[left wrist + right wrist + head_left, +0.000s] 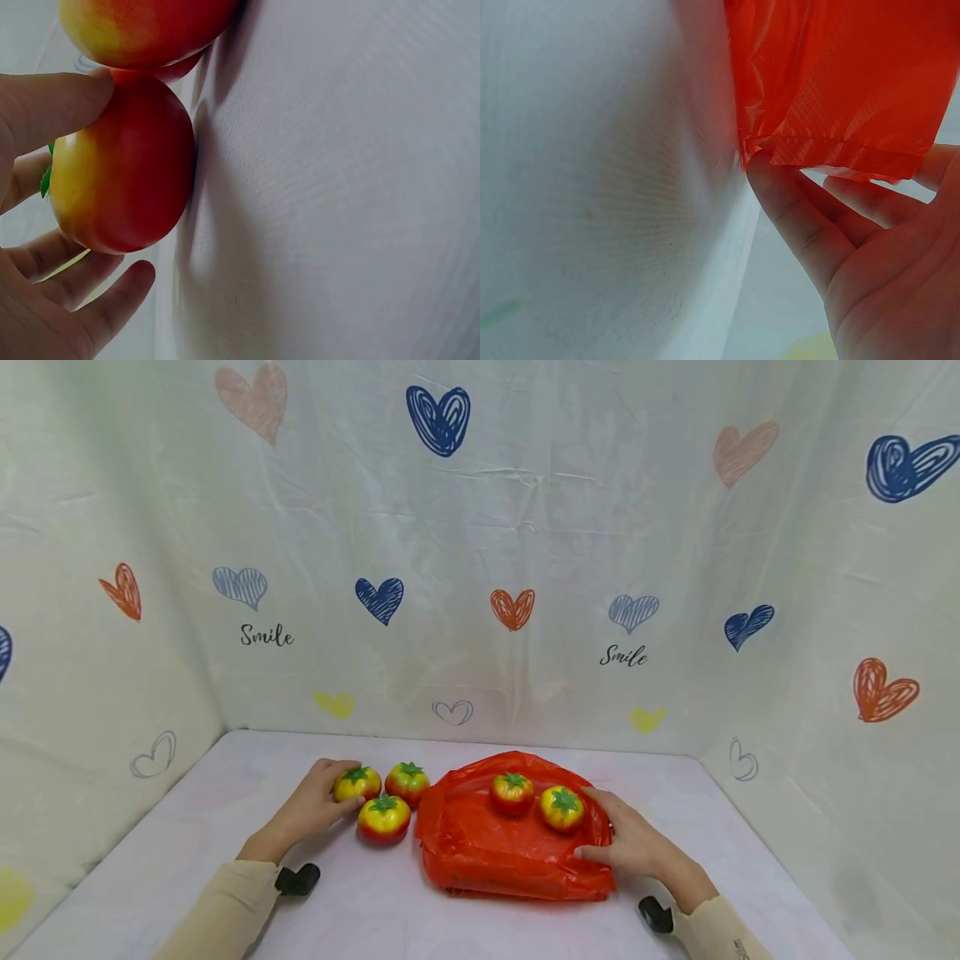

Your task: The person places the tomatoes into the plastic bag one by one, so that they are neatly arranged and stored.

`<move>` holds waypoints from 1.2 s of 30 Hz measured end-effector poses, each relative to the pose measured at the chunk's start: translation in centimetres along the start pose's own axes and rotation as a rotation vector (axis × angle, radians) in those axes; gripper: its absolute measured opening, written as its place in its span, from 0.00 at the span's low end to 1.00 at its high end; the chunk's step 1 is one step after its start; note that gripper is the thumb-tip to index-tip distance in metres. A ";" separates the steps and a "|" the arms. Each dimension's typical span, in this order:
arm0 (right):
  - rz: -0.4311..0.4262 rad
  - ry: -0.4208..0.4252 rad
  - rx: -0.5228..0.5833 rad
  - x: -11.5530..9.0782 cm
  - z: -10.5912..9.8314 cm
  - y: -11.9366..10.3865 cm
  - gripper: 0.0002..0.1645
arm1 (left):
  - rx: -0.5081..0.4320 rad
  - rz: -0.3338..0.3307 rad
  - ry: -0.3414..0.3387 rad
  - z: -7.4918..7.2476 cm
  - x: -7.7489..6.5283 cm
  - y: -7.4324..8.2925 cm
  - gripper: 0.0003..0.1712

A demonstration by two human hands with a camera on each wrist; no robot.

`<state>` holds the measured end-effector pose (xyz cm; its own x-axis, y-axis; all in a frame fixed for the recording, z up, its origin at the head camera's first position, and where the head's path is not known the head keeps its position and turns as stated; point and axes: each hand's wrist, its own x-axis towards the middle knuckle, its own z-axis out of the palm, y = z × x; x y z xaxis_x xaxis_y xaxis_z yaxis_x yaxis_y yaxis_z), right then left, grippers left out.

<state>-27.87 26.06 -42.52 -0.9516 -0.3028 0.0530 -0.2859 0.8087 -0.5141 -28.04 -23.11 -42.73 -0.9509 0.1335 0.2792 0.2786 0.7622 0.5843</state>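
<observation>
Tomato (354, 787) pinched by left hand (318, 798); right hand (636, 843) touches red bag (510, 860), grip unclear. Pale table (375, 906) below, heart-printed backdrop (457, 535).

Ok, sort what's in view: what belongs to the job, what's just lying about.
Seemingly in the job:
fruit in the left hand
two fruits beside it
red bag, held by the right hand
two fruits in the bag

Just there:
heart-print backdrop
black wrist pieces

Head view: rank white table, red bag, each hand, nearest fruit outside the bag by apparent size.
1. White table
2. Red bag
3. Left hand and right hand: too alike to rank
4. Nearest fruit outside the bag
</observation>
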 end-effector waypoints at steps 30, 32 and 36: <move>0.002 0.003 0.008 0.0 0.1 0.2 0.59 | -0.018 -0.021 -0.010 0.1 0.0 -0.1 0.31; 0.006 0.002 0.014 0.0 0.2 0.2 0.58 | -0.020 -0.028 -0.014 0.0 0.0 0.0 0.31; 0.010 -0.001 0.018 0.1 0.2 0.2 0.58 | -0.020 -0.037 -0.011 0.0 -0.1 0.0 0.31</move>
<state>-27.99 26.06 -42.76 -0.9542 -0.2955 0.0471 -0.2747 0.8025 -0.5296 -27.92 -23.11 -42.79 -0.9619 0.1130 0.2488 0.2461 0.7540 0.6090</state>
